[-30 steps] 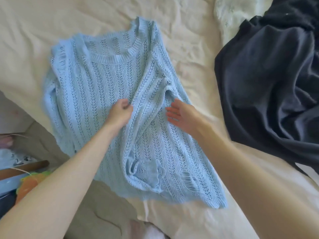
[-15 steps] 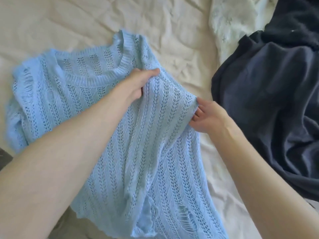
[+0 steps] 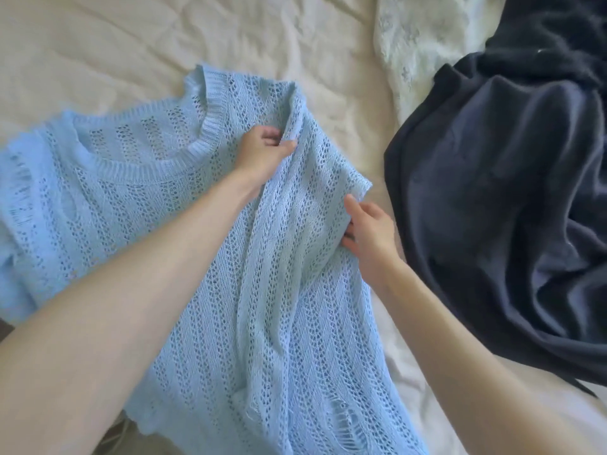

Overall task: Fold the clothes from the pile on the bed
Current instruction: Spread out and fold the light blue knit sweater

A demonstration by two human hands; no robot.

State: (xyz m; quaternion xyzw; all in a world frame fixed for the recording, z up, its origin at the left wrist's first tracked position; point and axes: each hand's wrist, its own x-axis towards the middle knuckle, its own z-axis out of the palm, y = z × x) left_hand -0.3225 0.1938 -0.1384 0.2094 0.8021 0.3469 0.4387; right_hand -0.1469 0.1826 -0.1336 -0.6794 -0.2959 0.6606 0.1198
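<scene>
A bed covered in a wrinkled cream sheet [image 3: 98,44] fills the view from above. Spread flat across its left and centre lies a light blue open-knit sweater [image 3: 138,198], ribbed round neckline toward the top, hem running off the bottom edge, with frayed holes near the hem. To the right, just beside the sweater, a heap of dark navy clothing [image 3: 492,208] is bunched in folds and reaches the right edge. Above that heap, at the top, lies a pale white lacy fabric [image 3: 420,37].

Two bare forearms reach in from the bottom. The left hand [image 3: 262,152] sits just right of the neckline, fingers curled and pinching a raised ridge of the knit at the shoulder. The right hand [image 3: 368,228] grips the sweater's right edge near the sleeve opening, thumb on top and fingers tucked under the fabric.
</scene>
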